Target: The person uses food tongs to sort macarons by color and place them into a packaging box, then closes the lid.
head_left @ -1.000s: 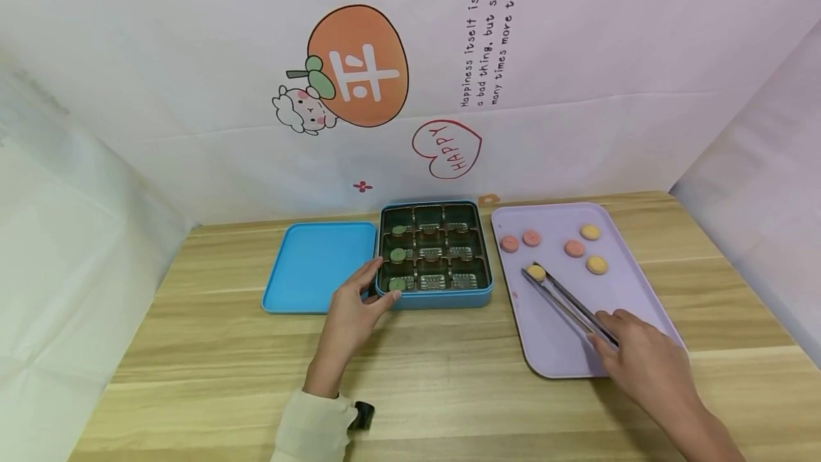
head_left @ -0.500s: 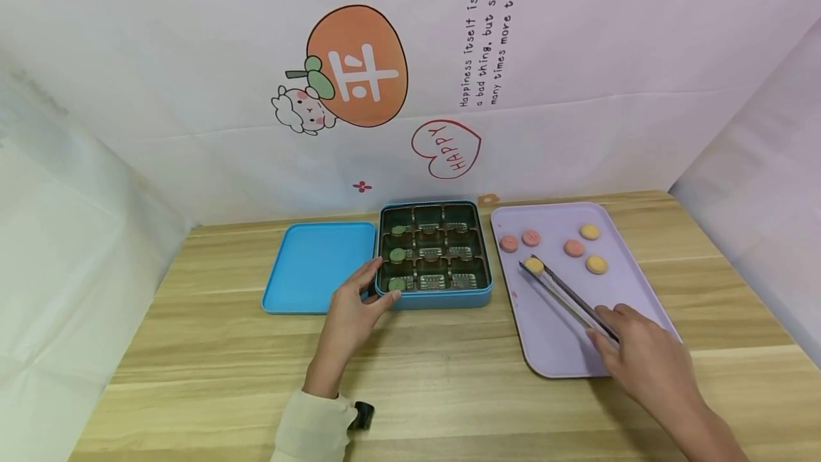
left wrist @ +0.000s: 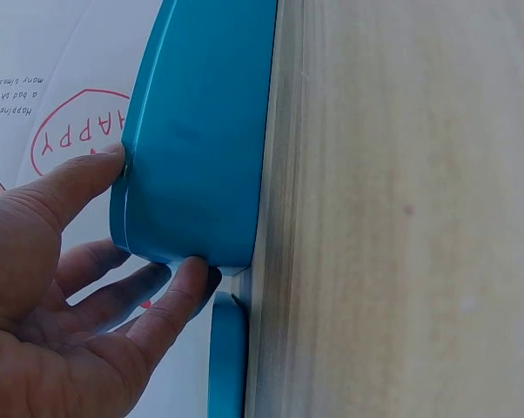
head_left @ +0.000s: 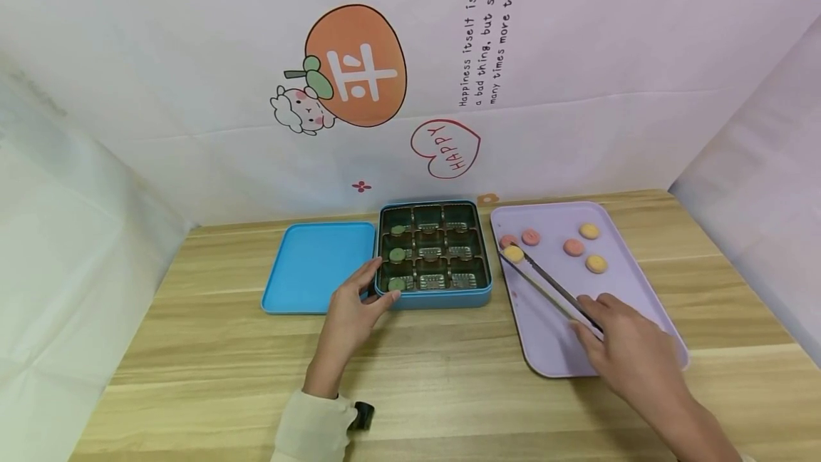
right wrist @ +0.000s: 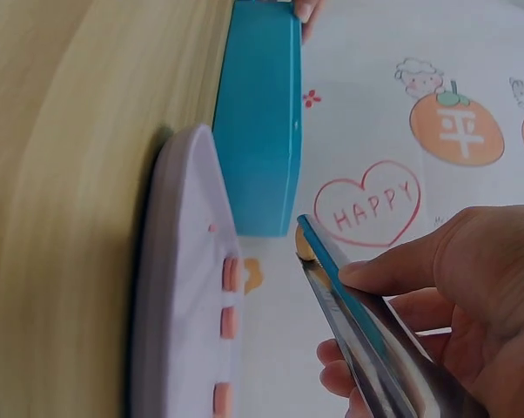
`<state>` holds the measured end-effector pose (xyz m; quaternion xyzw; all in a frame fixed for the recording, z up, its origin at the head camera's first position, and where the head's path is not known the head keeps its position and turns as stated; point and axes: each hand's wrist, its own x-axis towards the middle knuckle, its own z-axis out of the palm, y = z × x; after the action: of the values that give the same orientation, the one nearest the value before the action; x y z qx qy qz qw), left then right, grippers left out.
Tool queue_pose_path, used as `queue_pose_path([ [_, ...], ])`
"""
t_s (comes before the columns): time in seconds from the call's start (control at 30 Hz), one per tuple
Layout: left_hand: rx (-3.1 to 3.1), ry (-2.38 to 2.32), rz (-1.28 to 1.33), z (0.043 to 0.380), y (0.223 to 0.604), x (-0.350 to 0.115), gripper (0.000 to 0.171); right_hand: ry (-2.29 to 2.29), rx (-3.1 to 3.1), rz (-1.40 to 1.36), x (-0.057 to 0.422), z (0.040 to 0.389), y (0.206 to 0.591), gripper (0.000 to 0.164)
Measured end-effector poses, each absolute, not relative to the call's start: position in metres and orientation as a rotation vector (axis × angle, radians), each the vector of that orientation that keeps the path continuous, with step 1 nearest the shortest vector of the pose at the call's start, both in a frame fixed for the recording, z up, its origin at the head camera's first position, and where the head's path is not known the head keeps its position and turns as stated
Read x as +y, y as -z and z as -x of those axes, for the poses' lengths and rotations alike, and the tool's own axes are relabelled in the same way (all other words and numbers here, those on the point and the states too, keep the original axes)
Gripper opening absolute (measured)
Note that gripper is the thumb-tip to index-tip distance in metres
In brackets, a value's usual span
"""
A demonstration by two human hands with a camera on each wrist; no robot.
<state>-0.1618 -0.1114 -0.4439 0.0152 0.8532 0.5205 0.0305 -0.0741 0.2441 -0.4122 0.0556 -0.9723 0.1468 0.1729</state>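
My right hand (head_left: 631, 344) grips metal tongs (head_left: 561, 292). Their tips pinch a yellow cookie (head_left: 513, 254), lifted above the lilac tray (head_left: 554, 348) near its left edge; the right wrist view shows the cookie (right wrist: 305, 243) clear of the tray. With thumb on the front rim and fingers against the side, my left hand (head_left: 353, 312) holds the near left corner of a blue box (head_left: 442, 299). A dark insert divides the box into several compartments. Green cookies (head_left: 397, 254) stand in the three compartments of the left column; the other compartments show no cookies.
Pink cookies (head_left: 574, 247) and yellow cookies (head_left: 596, 264) lie on the back half of the tray. A flat blue lid (head_left: 314, 269) lies left of the box. Behind the wooden table (head_left: 436, 391) hangs a printed white cloth (head_left: 224, 55).
The right hand has raised the yellow cookie in the tongs and carried it left toward the box, up to the tray's left edge. The left hand has stayed at the box corner.
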Motion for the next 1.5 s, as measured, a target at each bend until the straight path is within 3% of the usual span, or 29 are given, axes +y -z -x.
queue_pose_path([
  [0.87,2.626,-1.609,-0.043,0.163,0.444,-0.112,0.072,-0.401,-2.793,-0.454,0.172,0.089,0.400,0.033],
  [1.5,2.632,-1.615,-0.049,0.163,0.444,-0.112,0.071,-0.371,-2.816,-0.466,0.166,0.093,0.401,0.030],
])
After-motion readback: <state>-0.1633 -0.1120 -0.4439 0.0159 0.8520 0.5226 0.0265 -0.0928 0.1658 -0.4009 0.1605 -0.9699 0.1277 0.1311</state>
